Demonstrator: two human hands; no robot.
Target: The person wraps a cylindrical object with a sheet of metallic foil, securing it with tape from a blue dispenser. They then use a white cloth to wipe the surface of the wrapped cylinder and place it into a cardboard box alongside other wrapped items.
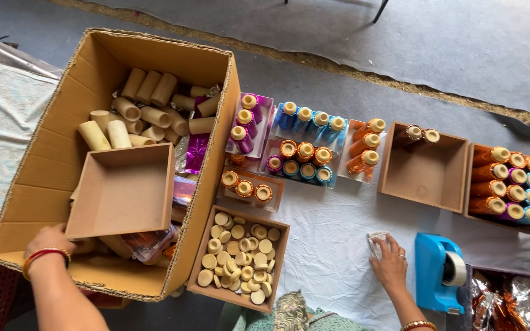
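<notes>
The left hand (49,240) is down inside the big cardboard carton (44,184), its fingers tucked under the edge of an empty shallow box (122,191) that rests tilted on the heap of bare cream tubes (145,104) and foil wrappers — whether that grip has closed on anything I cannot tell, since the fingertips are hidden below the box. The right hand (389,265) lies on the white cloth (332,245) with fingers curled, pinching a small pale scrap (376,240) that touches the cloth, just left of the blue tape dispenser (440,273). Judging by this, the step in hand looks like fetching stock from the carton while the scrap is kept ready; lifting anything out would call for a firm hold and a way past the tilted box. Between the hands sits a tray of round cream caps (238,257); wrapped, capped spools (305,160) stand in open boxes beyond.
</notes>
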